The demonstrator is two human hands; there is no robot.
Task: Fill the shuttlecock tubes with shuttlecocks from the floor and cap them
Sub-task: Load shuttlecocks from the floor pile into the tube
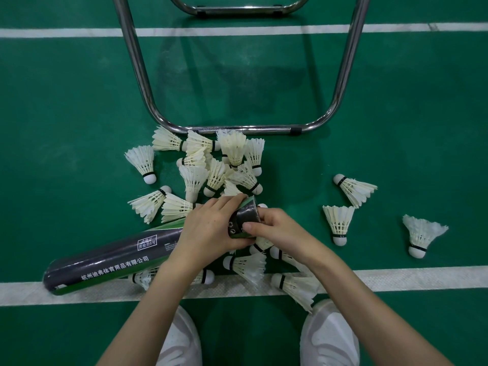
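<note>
A long black and green shuttlecock tube (111, 262) lies slanted above the floor, its far end up at the right. My left hand (208, 231) is wrapped around the tube near that end. My right hand (277, 228) grips the tube's end section (247, 215) with thumb and fingers; whether that is a cap I cannot tell. Several white feather shuttlecocks lie in a pile (211, 167) just beyond my hands, and more lie under my wrists (245, 265). Three loose shuttlecocks (339, 223) lie to the right.
A chrome tubular chair frame (237, 129) stands on the green court floor right behind the pile. A white court line (396, 280) runs across beneath my arms. My two white shoes (330, 336) are at the bottom edge.
</note>
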